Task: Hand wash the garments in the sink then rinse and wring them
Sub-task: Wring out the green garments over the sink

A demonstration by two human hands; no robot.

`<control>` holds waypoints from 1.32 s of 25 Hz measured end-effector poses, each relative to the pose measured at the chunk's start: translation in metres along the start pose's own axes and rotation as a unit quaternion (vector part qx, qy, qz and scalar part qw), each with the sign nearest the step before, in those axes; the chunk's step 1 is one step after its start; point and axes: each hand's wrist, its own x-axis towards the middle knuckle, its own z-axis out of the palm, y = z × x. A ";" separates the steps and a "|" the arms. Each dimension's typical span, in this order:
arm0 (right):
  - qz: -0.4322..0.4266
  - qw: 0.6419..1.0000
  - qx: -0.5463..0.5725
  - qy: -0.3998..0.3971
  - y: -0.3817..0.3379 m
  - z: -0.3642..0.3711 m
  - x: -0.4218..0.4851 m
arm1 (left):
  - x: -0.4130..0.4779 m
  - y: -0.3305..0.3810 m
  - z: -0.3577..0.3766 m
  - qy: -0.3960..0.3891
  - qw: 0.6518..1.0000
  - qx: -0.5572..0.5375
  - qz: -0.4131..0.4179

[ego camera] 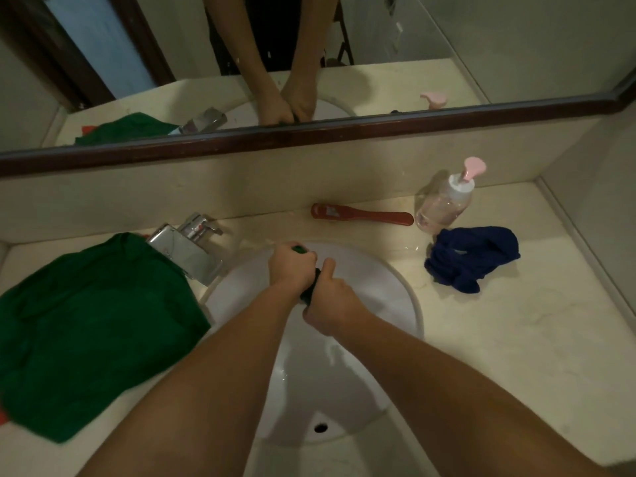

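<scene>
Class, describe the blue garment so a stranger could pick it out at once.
Find the white sink in the pale counter. Right of it, beside the clear pump bottle, lies the crumpled blue garment. The larger green garment lies left of the sink.

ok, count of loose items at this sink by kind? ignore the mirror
Garments: 3 (green garment, navy garment, dark green garment gripped by left hand and right hand)
Red brush: 1
Pump bottle: 1
Total: 5
</scene>
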 end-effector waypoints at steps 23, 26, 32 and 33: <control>-0.127 0.978 0.149 0.067 0.051 -0.041 -0.043 | -0.066 0.015 -0.024 -0.163 0.964 -0.208 0.021; -0.088 0.952 0.291 0.024 0.047 -0.043 -0.042 | -0.054 0.005 -0.034 -0.153 0.964 -0.028 0.214; -0.025 0.875 0.457 -0.157 0.034 -0.046 -0.052 | -0.052 -0.009 -0.045 -0.121 0.949 -0.149 0.250; -0.006 0.855 0.484 -0.189 0.033 -0.045 -0.052 | -0.050 -0.010 -0.047 -0.159 0.946 -0.179 0.217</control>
